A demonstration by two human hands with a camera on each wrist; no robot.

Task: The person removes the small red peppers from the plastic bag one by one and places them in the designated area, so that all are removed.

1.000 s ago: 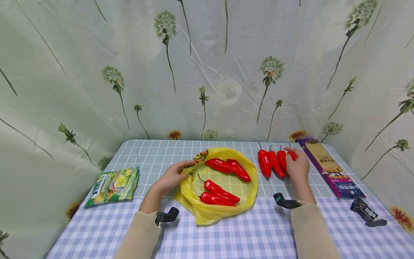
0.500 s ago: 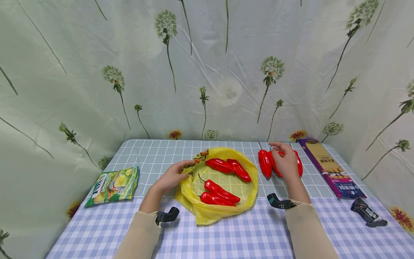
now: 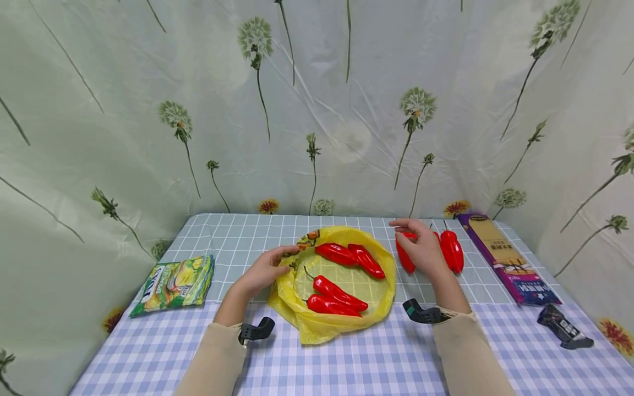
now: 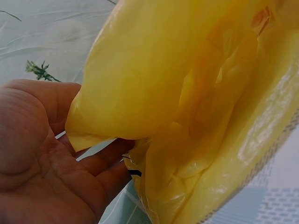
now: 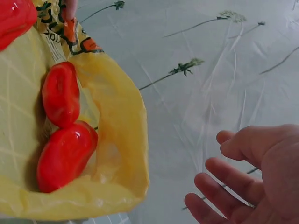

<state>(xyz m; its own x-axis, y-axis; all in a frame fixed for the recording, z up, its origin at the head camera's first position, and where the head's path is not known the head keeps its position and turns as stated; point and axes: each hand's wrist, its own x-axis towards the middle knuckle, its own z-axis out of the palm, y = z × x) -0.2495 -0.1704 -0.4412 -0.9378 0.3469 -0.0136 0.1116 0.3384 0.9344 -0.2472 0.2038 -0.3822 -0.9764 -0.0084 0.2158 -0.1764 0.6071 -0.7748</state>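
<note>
A yellow plastic bag (image 3: 381,308) lies with its mouth spread wide, several red peppers (image 3: 339,293) inside it. My left hand (image 3: 262,272) holds its left rim; in the left wrist view the plastic (image 4: 140,93) passes between the thumb and fingers, hiding the fingertips. Over the peppers to the right of the bag is my right hand (image 3: 423,247), fingers loosely spread with nothing between them. It partly covers a red pepper (image 3: 405,256), and another red pepper (image 3: 452,252) shows to its right. In the right wrist view, that hand (image 5: 247,177) is apart from the bag's rim (image 5: 135,140).
A green snack packet (image 3: 173,285) lies at the left of the table. On the right are a purple pasta package (image 3: 507,258) and a small black wrapper (image 3: 564,327). A checked cloth (image 3: 346,363) covers the table, with a flowered curtain (image 3: 317,110) behind.
My right hand has moved left across the row of peppers, from the rightmost to the leftmost, uncovering those on the right. My left hand has stayed at the bag's rim.
</note>
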